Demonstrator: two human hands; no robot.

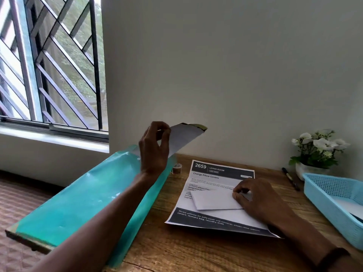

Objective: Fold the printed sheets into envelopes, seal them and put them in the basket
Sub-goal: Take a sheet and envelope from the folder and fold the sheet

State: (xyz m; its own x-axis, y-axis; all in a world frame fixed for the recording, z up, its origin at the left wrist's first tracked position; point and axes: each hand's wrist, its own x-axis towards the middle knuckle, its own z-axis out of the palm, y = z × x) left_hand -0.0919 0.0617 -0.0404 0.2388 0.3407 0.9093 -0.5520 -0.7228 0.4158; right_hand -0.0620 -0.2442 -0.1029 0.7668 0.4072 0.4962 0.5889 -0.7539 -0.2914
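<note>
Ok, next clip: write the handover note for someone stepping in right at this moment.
Left hand: raised over the desk's left edge, pinching an envelope in the air, flap end pointing away.
Right hand: pressing down on a folded sheet that lies on the printed sheet in the middle of the desk.
Basket: far right, with something white inside; whether it is a finished envelope is unclear.
Tape roll sits behind the left hand, pen beside the basket.
Left to do: get the folded sheet into the envelope, seal it, drop it in the basket, then the printed sheet.
</note>
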